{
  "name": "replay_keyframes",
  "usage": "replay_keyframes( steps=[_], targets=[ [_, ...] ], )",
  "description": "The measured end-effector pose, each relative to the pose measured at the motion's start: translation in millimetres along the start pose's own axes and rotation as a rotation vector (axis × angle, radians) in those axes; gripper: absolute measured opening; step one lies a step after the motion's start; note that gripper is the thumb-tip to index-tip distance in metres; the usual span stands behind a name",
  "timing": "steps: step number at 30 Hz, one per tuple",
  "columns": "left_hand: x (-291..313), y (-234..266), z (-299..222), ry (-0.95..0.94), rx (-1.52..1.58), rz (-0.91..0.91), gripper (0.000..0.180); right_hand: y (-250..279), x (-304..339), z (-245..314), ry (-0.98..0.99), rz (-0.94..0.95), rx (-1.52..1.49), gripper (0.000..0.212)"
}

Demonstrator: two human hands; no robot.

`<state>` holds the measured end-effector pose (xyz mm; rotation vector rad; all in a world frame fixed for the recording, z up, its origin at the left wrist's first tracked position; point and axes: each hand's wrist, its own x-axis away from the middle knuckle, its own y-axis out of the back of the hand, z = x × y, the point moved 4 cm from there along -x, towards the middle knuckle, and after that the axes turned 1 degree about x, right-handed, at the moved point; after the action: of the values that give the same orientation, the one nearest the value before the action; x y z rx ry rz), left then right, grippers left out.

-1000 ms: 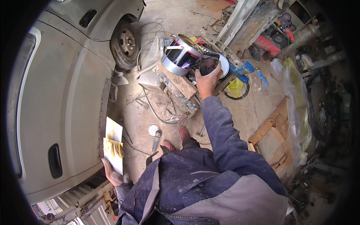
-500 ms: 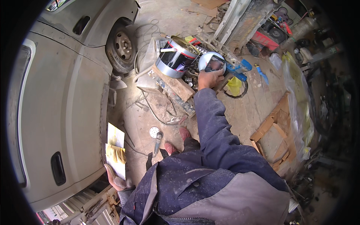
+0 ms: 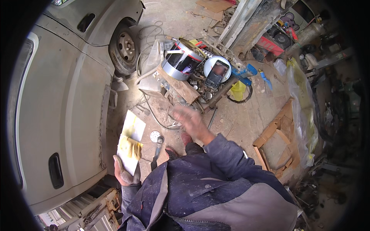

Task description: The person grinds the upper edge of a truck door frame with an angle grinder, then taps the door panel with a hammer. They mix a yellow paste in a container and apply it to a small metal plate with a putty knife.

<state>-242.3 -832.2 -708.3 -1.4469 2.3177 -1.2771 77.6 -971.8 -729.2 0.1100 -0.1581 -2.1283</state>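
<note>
At the left, close to the van's side, my left hand [image 3: 124,173] is closed on the lower end of a white putty board [image 3: 127,160]. A lump of yellowish putty [image 3: 131,147] lies across its middle. Beyond the lump a second flat white piece [image 3: 134,125] with a yellow streak sticks out; how it joins the board is hidden. My right hand [image 3: 192,122], smeared by motion, hangs over the floor with its fingers stretched out and nothing visible in them. A smartphone [image 3: 216,75] leans on a round white lid [image 3: 209,66], apart from that hand.
A metal paint can [image 3: 175,68] stands on a wooden board [image 3: 181,89] atop a cluttered stand. The beige van [image 3: 73,115] fills the left side. A round sander [image 3: 155,137] and hoses lie by my feet. Cardboard [image 3: 275,125] and plastic sheeting [image 3: 302,104] lie at the right.
My right hand has left the smartphone and drawn back toward my body; the phone stays on the lid. My left hand has brought the putty board slightly right, away from the van.
</note>
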Motion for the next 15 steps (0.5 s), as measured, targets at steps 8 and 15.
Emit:
replay_keyframes(
  steps=[8, 15],
  targets=[
    [-5, -37, 21, 0.145, -0.052, 0.033, 0.055, -72, 17, 64, -0.011, 0.253, -0.529, 0.051],
    [2, -42, 13, 0.161, 0.053, 0.010, 0.060, -54, 10, 84, -0.103, -0.123, -0.841, 0.038]
  ],
)
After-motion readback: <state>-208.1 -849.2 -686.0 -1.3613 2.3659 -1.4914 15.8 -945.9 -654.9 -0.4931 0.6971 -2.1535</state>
